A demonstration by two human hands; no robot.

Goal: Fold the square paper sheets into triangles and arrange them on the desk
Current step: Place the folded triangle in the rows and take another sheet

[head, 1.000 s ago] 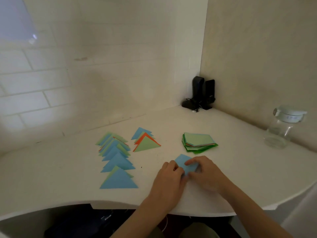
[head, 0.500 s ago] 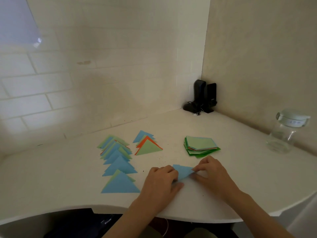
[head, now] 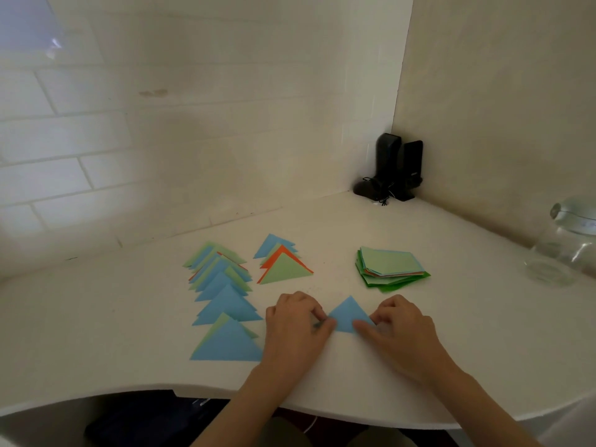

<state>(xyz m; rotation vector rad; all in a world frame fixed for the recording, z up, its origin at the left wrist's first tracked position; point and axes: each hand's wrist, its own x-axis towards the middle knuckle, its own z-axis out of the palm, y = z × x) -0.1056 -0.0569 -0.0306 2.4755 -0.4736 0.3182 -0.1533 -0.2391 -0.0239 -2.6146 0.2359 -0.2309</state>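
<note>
A small blue paper triangle [head: 347,316] lies flat on the white desk [head: 483,333] between my hands, apex pointing away from me. My left hand [head: 298,327] pinches its left corner with curled fingers. My right hand [head: 398,330] pinches its right corner, thumb pressed on the lower edge. A stack of square sheets [head: 391,267], pale green on top, lies behind my right hand. A long column of folded blue and green triangles [head: 222,298] runs along the left. A shorter pile of green, orange and blue triangles [head: 282,262] lies behind my left hand.
Two black speakers [head: 395,171] with a cable stand in the far corner. A clear glass jar [head: 567,246] with a lid sits at the right by the wall. The desk's curved front edge [head: 322,408] runs just below my wrists.
The blue paper went from a partly folded sheet under both hands to a flat triangle. My hands moved apart to its two lower corners.
</note>
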